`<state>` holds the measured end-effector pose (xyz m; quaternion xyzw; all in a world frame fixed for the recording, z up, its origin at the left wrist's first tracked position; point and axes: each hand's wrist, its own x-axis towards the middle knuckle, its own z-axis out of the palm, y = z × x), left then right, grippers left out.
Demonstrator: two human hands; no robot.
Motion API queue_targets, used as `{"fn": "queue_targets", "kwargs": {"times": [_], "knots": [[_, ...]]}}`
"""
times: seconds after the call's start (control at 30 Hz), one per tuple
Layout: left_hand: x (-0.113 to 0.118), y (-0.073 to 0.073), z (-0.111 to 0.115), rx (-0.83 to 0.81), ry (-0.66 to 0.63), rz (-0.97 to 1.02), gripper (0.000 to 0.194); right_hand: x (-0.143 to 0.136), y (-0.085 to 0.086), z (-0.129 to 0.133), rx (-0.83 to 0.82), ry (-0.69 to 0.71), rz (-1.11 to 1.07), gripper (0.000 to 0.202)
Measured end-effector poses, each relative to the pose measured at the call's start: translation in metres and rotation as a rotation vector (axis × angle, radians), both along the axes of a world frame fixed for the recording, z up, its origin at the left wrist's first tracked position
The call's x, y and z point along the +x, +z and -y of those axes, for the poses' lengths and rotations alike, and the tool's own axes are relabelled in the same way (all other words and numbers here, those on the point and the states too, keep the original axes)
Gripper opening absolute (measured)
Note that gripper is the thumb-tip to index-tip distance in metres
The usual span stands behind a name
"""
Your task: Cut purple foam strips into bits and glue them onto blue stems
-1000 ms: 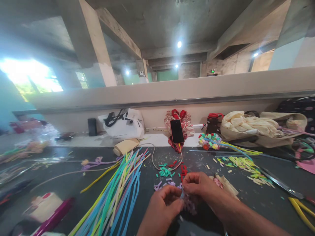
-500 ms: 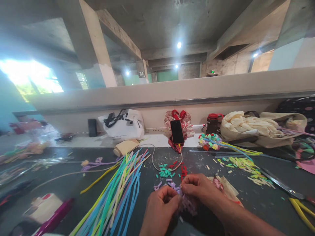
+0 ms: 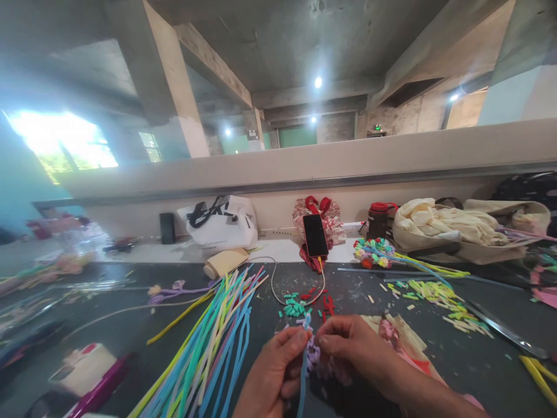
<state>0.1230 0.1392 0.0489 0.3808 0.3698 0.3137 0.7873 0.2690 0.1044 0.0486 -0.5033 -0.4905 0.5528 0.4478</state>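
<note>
My left hand [image 3: 278, 367] is closed around a blue pipe cleaner [image 3: 303, 377], whose long end hangs below the fingers. A pale blue tip [image 3: 307, 320] sticks up above the thumb. Right beside it, my right hand [image 3: 350, 345] is curled with thumb and forefinger close together. Whatever lies between those fingertips is too small to make out. Behind and under the hands is a pile of short purple pieces [image 3: 312, 355], partly hidden. Short teal pieces [image 3: 294, 306] and red pieces [image 3: 329, 304] lie just beyond.
Long coloured pipe cleaners [image 3: 213, 331] spread on the left. To the right lie cut yellow pieces [image 3: 429, 293], scissors [image 3: 509, 331] and a bunch of small flowers [image 3: 372, 252]. A phone [image 3: 314, 235] on a cable leans at the back, near a white bag [image 3: 220, 226].
The blue pipe cleaner has come up into view in my left hand. My left hand has turned and shifted slightly. My right hand stays close beside it, a little lower.
</note>
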Motion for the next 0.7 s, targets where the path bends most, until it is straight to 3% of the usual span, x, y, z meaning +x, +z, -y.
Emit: {"fn": "queue_targets", "kwargs": {"times": [0.2, 0.37, 0.7], "knots": [[0.001, -0.001, 0.000, -0.017, 0.012, 0.019, 0.038, -0.014, -0.002, 0.006, 0.007, 0.076, -0.092, 0.022], [0.003, -0.002, 0.005, 0.026, 0.053, -0.043, 0.038, -0.019, -0.005, 0.008, 0.037, 0.053, -0.101, 0.014], [-0.003, 0.013, 0.009, -0.005, -0.082, -0.036, 0.034, -0.015, 0.003, 0.014, 0.174, 0.060, 0.153, 0.012]]}}
